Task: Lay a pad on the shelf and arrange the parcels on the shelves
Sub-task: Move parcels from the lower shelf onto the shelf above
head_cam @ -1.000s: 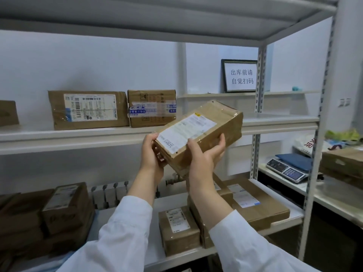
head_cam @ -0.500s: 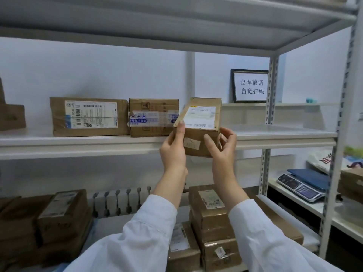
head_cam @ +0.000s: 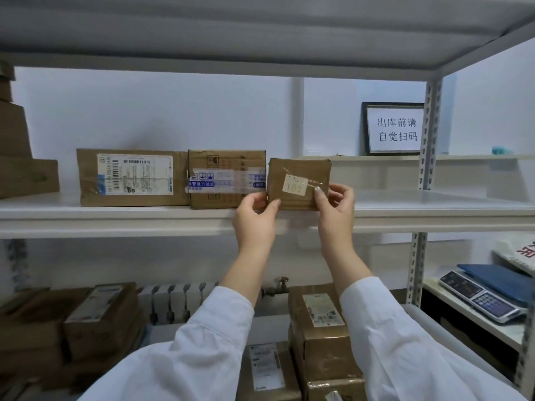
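Storeroom: white wall behind a grey metal rack, seen from the front; its upright post (head_cam: pixel 430 140) stands at frame right.
Middle shelf (head_cam: pixel 115 218): runs across mid-frame. A pale sheet (head_cam: pixel 434 198) seems to cover its bare right half; whether this is the pad cannot be told.
Lower stock: brown cartons (head_cam: pixel 318 328) are stacked at bottom centre and bottom left, judged to be awaiting placement.
Labelled parcel (head_cam: pixel 131 178): stands on edge at left of centre, label outward, so it reads from the aisle.
Taped parcel (head_cam: pixel 227 179): touches the labelled parcel's right side, set the same way.
Small parcel (head_cam: pixel 299 183): stands on the middle shelf at centre, just beside the taped parcel and extending the row, numbered sticker (head_cam: pixel 295 185) facing out.
Left hand (head_cam: pixel 254 218): thumb and fingers pinch the small parcel's lower left corner.
Right hand (head_cam: pixel 335 206): thumb on the front face, fingers curled round the right edge; the two-sided hold is judged to be for squaring it up.
Obstructions: none to the right. The left fingers sit in the narrow gap to the taped parcel, which limits closing it.
Periphery: framed sign (head_cam: pixel 393 128) at upper right, weighing scale (head_cam: pixel 489 299) at lower right, both well apart from the work.
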The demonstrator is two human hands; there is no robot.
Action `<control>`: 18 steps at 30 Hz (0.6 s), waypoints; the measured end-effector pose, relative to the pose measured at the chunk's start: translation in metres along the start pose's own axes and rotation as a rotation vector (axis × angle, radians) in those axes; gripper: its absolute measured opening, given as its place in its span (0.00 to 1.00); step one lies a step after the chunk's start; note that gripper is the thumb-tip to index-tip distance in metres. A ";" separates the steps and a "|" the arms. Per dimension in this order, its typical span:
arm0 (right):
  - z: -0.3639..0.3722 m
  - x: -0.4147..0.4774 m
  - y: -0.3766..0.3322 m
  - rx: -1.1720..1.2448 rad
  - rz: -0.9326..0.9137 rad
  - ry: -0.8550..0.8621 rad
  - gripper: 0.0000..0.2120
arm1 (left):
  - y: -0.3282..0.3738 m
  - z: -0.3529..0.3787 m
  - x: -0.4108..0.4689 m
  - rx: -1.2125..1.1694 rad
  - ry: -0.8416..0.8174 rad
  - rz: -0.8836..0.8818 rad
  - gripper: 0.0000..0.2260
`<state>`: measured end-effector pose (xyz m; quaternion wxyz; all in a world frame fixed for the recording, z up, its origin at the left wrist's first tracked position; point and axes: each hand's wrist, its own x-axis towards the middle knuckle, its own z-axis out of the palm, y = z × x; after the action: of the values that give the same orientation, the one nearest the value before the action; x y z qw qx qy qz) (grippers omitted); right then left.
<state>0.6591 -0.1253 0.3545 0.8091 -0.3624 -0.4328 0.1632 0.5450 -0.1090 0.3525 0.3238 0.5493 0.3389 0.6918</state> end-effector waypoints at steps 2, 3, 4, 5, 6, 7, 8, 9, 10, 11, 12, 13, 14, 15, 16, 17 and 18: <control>0.000 0.003 0.007 -0.027 0.001 0.005 0.09 | -0.004 0.000 0.004 0.021 0.021 -0.012 0.10; 0.000 0.003 0.011 -0.051 -0.002 0.003 0.09 | -0.007 0.000 0.006 0.032 0.030 -0.018 0.11; 0.001 0.003 0.014 -0.074 -0.006 -0.001 0.10 | -0.009 0.000 0.007 0.040 0.038 -0.023 0.12; 0.000 0.003 0.017 -0.091 -0.009 -0.011 0.12 | -0.012 0.000 0.007 0.046 0.040 -0.029 0.12; 0.001 0.001 0.019 -0.104 -0.011 -0.026 0.15 | -0.013 0.000 0.007 0.049 0.039 -0.033 0.12; 0.001 -0.001 0.020 -0.118 -0.012 -0.046 0.17 | -0.016 -0.001 0.007 0.051 0.037 -0.036 0.12; 0.001 -0.002 0.021 -0.132 -0.021 -0.063 0.20 | -0.018 -0.001 0.007 0.053 0.036 -0.036 0.13; 0.001 -0.005 0.023 -0.145 -0.026 -0.072 0.21 | -0.021 -0.003 0.006 0.060 0.041 -0.038 0.12; 0.001 -0.008 0.024 -0.147 -0.026 -0.063 0.22 | -0.024 -0.006 0.006 0.066 0.056 -0.039 0.12; 0.001 -0.012 0.026 -0.134 -0.024 -0.038 0.21 | -0.027 -0.010 0.005 0.068 0.074 -0.035 0.11; 0.000 -0.017 0.027 -0.107 -0.023 -0.007 0.18 | -0.032 -0.014 0.003 0.065 0.094 -0.034 0.09; 0.000 -0.025 0.031 -0.071 -0.023 0.018 0.15 | -0.037 -0.019 0.001 0.058 0.118 -0.035 0.06; 0.001 -0.033 0.033 -0.049 -0.028 0.032 0.12 | -0.042 -0.024 -0.001 0.044 0.144 -0.043 0.04; 0.001 -0.043 0.039 -0.049 -0.030 0.032 0.10 | -0.050 -0.029 -0.005 0.029 0.173 -0.061 0.05; 0.003 -0.053 0.045 -0.054 -0.027 0.017 0.10 | -0.056 -0.034 -0.007 0.010 0.200 -0.076 0.08; 0.005 -0.064 0.055 -0.061 -0.003 -0.014 0.09 | -0.064 -0.038 -0.011 -0.006 0.221 -0.099 0.10; 0.007 -0.074 0.062 -0.071 0.026 -0.057 0.09 | -0.070 -0.042 -0.015 -0.019 0.234 -0.120 0.10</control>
<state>0.6142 -0.1221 0.2689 0.7808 -0.3917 -0.4567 0.1683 0.5121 -0.0867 0.2798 0.3281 0.4403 0.4001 0.7338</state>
